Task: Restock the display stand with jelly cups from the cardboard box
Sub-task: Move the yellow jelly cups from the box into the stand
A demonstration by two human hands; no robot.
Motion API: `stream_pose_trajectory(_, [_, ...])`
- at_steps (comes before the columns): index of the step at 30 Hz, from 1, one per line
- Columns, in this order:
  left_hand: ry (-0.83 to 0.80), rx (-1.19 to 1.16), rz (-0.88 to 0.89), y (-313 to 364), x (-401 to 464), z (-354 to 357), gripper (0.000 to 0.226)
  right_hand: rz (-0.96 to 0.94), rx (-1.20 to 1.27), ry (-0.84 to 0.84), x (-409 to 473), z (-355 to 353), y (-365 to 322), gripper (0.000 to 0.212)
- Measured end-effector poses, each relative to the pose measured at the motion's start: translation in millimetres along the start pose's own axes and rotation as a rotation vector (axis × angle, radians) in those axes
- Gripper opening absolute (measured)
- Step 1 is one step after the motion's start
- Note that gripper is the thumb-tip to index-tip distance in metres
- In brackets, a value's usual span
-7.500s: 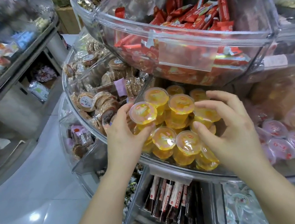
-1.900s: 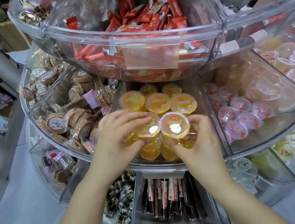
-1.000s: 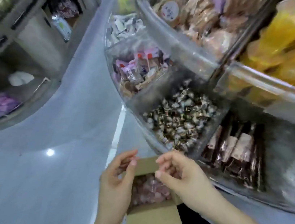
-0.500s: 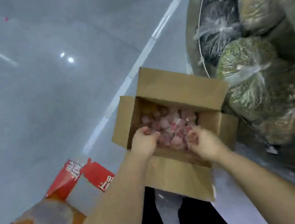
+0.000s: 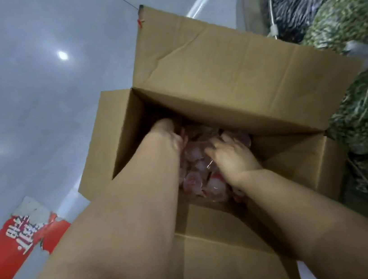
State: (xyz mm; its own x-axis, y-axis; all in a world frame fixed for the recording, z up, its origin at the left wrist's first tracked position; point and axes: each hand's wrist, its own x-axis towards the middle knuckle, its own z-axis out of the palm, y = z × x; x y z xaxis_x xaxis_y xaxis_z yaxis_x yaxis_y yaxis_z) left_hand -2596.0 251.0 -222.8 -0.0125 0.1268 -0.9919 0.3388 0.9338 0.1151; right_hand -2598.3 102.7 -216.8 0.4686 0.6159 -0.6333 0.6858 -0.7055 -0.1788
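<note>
Head view. Both my forearms reach down into the open cardboard box (image 5: 228,74), which stands on the grey floor (image 5: 31,101) with its flaps folded outward. My left hand (image 5: 173,138) is plunged deep at the box's left inner wall, its fingers buried among the pink jelly cups (image 5: 193,180); whether they grip any cup I cannot tell. My right hand (image 5: 232,156) lies palm-down on top of the cups, its fingers spread and lightly bent over them; I cannot tell whether it clasps one. The jelly cups fill the bottom of the box between and beneath both hands. Right of the box: clear bags of dark and green goods (image 5: 346,22). Lower left: a red printed package (image 5: 16,245) on the floor.
</note>
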Motion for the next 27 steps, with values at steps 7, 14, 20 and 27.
stream_pose_trajectory(7, [-0.062, 0.151, 0.077, -10, -26, -22, 0.019, 0.382, 0.884, 0.190, -33, -18, 0, 0.036])
stream_pose_trajectory(14, [-0.231, 0.500, 0.523, -44, -187, -103, 0.040, 0.688, 1.935, 0.066, -165, -123, -51, 0.015])
stream_pose_trajectory(20, [-0.484, 0.654, 0.778, -19, -407, -114, 0.054, 0.444, 1.975, 0.263, -314, -300, -96, 0.020])
stream_pose_trajectory(27, [-0.932, 0.802, 0.983, 19, -619, -59, 0.048, 0.368, 1.133, 0.896, -448, -456, -98, 0.050])
